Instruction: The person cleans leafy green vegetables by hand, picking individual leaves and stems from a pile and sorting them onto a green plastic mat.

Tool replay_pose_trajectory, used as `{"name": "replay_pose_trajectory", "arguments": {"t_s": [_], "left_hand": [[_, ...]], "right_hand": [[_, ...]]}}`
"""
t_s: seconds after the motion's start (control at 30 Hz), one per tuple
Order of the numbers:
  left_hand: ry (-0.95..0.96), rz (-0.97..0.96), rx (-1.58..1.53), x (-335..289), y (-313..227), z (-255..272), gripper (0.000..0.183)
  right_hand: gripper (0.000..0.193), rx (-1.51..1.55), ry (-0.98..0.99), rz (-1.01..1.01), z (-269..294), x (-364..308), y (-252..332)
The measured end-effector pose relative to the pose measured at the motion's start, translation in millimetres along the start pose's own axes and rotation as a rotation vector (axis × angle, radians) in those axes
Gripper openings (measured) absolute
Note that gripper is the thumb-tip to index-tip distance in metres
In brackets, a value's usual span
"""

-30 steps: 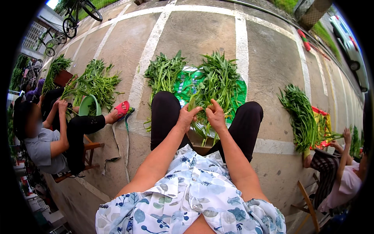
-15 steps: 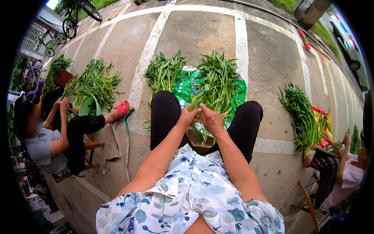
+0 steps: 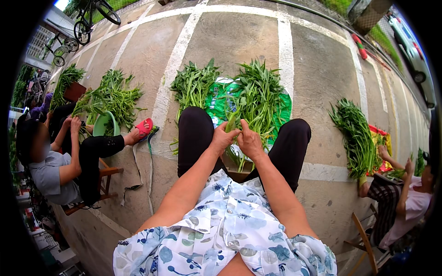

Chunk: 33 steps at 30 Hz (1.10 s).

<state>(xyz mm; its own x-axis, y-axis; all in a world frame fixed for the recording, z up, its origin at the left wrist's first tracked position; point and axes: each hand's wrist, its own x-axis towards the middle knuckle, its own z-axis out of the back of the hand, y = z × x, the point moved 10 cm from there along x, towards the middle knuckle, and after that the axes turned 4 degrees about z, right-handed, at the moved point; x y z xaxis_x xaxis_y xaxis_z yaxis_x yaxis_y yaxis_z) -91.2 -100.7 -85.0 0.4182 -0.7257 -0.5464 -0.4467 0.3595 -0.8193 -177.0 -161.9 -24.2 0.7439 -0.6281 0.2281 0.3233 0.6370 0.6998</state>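
Between my knees, my left hand point(image 3: 223, 138) is closed around a small bunch of water spinach point(image 3: 234, 120), leaves up and stems hanging below. My right hand point(image 3: 251, 141) meets it from the right, thumb and forefinger pinched at the same greens; the exact spot between the fingertips is too small to make out. Just beyond my hands, a large heap of water spinach point(image 3: 260, 89) lies on a green and white plastic sack point(image 3: 286, 108). A second heap point(image 3: 195, 83) rests beside it on the left, partly behind my left knee.
On the left, a seated person point(image 3: 60, 172) handles greens near a green basin point(image 3: 107, 123) and a leafy pile point(image 3: 117, 94). To the right another person point(image 3: 410, 198) sits by a long heap of greens point(image 3: 352, 138). Bicycles point(image 3: 83, 31) and a car point(image 3: 412, 55) stand farther off.
My right hand has shifted slightly, its forefinger now pointing more upward beside the bunch. My left hand has barely moved. The person on the right has stretched an arm toward the heap there.
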Motion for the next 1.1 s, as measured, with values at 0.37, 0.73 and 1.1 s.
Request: {"name": "replay_pose_trajectory", "arguments": {"t_s": [0.37,0.73,1.1], "left_hand": [[0.012,0.01,-0.044,2,4,1,0.029],[-0.053,-0.072,-0.058,1,-5,9,0.027],[-0.331,-0.422,0.575,-9,-35,14,0.038]], "right_hand": [[0.051,0.383,-0.02,-0.331,-9,-4,-32],[0.053,0.589,-0.083,-0.448,-20,-8,-69],[0.057,0.974,0.266,-0.745,-53,-22,-43]]}}
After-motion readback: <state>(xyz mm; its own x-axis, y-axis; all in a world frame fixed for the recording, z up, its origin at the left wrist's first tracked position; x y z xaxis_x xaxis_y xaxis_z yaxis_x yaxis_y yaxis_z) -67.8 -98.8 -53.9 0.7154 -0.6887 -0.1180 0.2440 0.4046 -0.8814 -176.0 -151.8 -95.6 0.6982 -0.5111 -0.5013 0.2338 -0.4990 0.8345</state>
